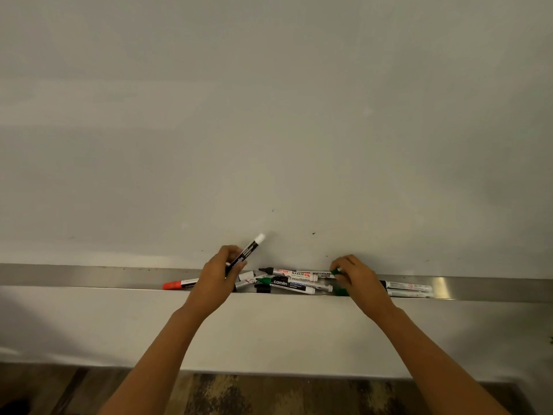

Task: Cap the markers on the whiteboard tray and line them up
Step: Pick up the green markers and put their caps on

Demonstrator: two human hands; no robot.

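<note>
The metal whiteboard tray (89,275) runs across the foot of the whiteboard (269,115) and holds a loose heap of markers near its middle. The left hand (218,277) grips a black-and-white marker (250,250) with curled fingers. The marker is lifted clear of the tray and tilted, its white end up against the board. In the tray just left of that hand lies a red-capped marker (176,284), partly hidden behind the wrist. Between the hands, a Flair marker (296,274) lies lengthwise with its black nib bare and pointing left. Below it, a Camlin marker (288,284) with a green collar lies across other white barrels, and a loose black cap (263,289) sits by the front lip. The right hand (359,280) is curled over the right end of the heap, its fingertips pinching a small green piece (336,271) at the Flair marker's end; whether this is a cap cannot be told. A second green piece (341,292) shows just beneath that hand. To the right of the hand, two white markers (408,289) lie parallel, one in front of the other.
</note>
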